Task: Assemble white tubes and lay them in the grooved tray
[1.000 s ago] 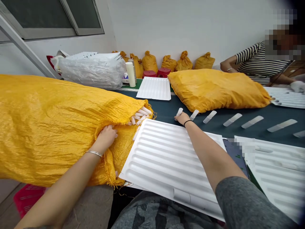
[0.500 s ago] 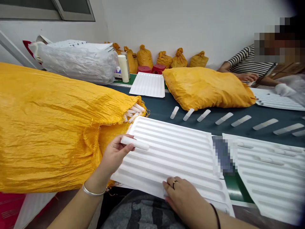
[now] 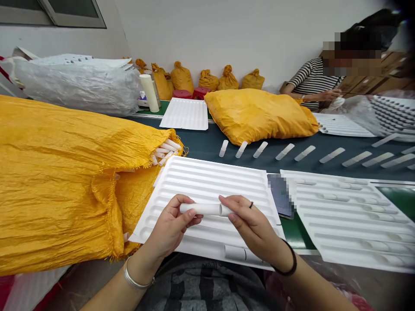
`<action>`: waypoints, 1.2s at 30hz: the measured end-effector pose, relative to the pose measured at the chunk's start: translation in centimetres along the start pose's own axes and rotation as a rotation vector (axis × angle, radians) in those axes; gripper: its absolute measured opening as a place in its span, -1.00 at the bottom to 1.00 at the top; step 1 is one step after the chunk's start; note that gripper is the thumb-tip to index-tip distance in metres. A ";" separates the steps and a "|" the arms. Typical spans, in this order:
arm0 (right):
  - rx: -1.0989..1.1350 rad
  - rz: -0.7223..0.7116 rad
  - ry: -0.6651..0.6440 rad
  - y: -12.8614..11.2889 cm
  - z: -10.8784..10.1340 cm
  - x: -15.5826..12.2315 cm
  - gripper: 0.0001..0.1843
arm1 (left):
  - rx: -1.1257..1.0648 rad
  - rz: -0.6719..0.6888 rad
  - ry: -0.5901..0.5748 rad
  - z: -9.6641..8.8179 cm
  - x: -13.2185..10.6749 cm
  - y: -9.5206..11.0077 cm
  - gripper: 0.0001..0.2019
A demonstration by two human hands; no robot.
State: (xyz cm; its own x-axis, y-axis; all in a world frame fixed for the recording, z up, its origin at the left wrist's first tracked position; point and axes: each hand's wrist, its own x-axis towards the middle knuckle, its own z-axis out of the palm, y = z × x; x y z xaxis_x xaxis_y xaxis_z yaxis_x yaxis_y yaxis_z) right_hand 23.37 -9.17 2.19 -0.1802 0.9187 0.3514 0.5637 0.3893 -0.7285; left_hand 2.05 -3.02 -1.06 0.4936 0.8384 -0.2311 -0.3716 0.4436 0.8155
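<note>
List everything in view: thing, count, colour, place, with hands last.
Held tube: one or two, white, front centre
Near tray: one, white, front
Loose tube: one, white, near tray's front
Other tray: one, white, right, holding tubes
Belt: one, dark, across middle
Belt tubes: about twelve, white, on belt
Open sack: one, yellow, left
Big sack: one, yellow, centre
Tied sacks: about six, yellow, back
Stools: two, red, before tied sacks
Back trays: several, white, far side
Wrapped stack: one, white, back left
Roll: one, cream, back left
Slab: one, dark, between trays
Cartons: several, brown, far right
Window: one, grey, top left
Co-worker: one, striped, back right
Left hand, right hand: one each, on held tube
</note>
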 end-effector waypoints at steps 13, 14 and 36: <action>-0.092 -0.138 -0.092 0.9 -1.2 1.2 -0.68 | 0.792 0.111 -0.116 0.7 -0.8 2.5 -0.76; -0.089 -0.152 -0.094 0.8 -1.2 1.3 -0.67 | 0.802 0.131 -0.115 0.8 -0.8 2.4 -0.76; -0.646 0.643 -0.235 13.0 1.9 22.4 -0.71 | 1.779 0.153 0.494 -18.3 9.0 12.1 -0.71</action>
State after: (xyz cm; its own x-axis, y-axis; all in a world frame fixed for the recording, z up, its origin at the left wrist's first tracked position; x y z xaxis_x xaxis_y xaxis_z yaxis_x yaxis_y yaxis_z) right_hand 25.10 16.60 -0.54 0.2030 0.9618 -0.1837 0.9369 -0.2453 -0.2492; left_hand -12.39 15.65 -3.01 0.1715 0.9843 0.0413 0.9393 -0.1760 0.2944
